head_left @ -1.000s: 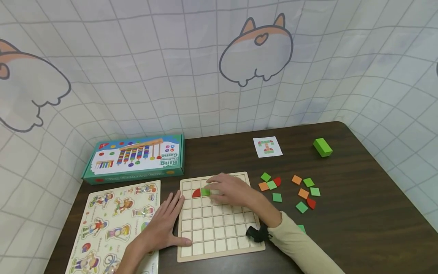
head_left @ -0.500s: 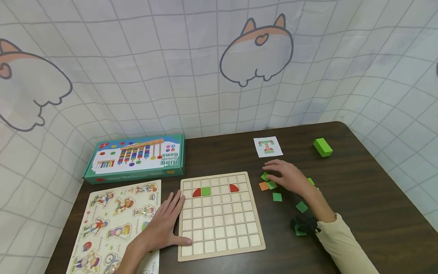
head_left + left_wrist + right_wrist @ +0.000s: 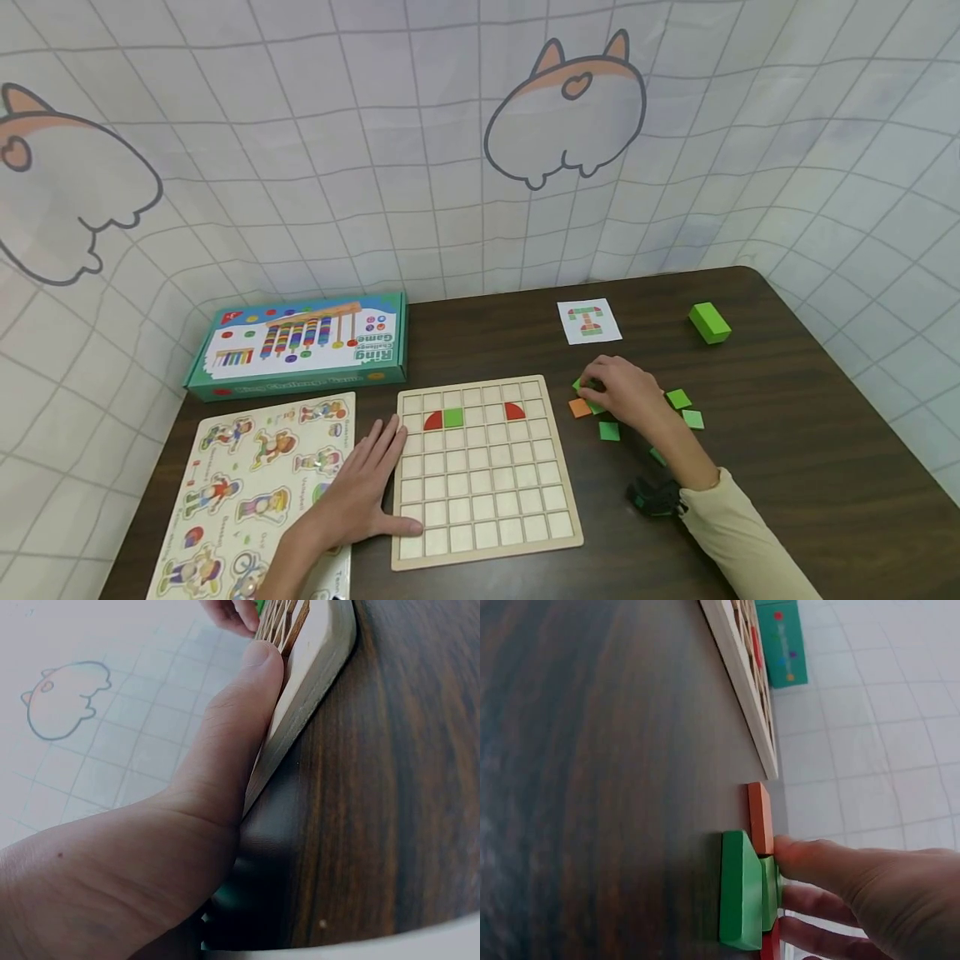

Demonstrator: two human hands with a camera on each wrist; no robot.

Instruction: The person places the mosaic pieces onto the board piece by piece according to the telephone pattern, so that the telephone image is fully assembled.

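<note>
My left hand lies with fingers spread at the left edge of a wooden grid board. In the left wrist view its thumb rests on the board's rim. On the board sit a red quarter-round tile, a green square tile beside it, and another red quarter-round tile farther right. Right of the board, my right hand pinches a green square tile between thumb and fingertips, partly hidden. Touching close by are an orange tile and a nearer green tile.
Several loose tiles, including a green one, lie right of my right hand, some behind the forearm. A pattern card and a green block lie farther back. A game box and picture puzzle occupy the left.
My right hand left the board, where the second red quarter-round tile now shows, and moved right to the loose tiles. Its fingers then closed at a green tile. The left hand stays put.
</note>
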